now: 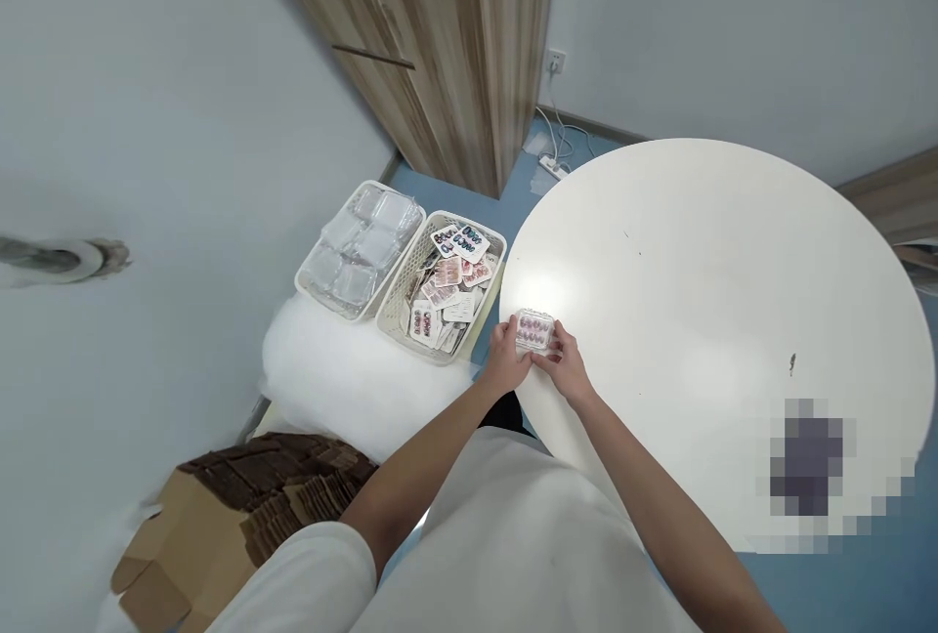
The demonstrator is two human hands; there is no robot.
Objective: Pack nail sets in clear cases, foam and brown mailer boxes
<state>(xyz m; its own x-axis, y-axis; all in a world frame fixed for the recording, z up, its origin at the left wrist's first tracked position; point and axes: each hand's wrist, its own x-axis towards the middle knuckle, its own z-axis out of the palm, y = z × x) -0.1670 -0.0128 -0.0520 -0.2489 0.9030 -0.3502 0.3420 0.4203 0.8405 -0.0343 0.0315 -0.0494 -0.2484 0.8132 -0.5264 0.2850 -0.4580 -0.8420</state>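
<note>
A small clear plastic box (534,330) with two rows of pinkish-purple nail-like pieces is at the left edge of the round white table (703,252). My left hand (505,357) grips its left side. On the right side, my right hand (566,364) holds it too, with the fingers bent round its corner. To the left, a white basket (391,320) holds many cards of coloured nail pieces (447,272). Beside it, another white basket (302,274) is filled with clear plastic boxes (377,247).
White wrapping material (344,374) lies below the baskets. An open cardboard box (201,526) with brown folded pieces is at the lower left. A wooden cabinet (440,57), a power strip (553,167) and cables are behind. A blurred dark patch covers the table's lower right.
</note>
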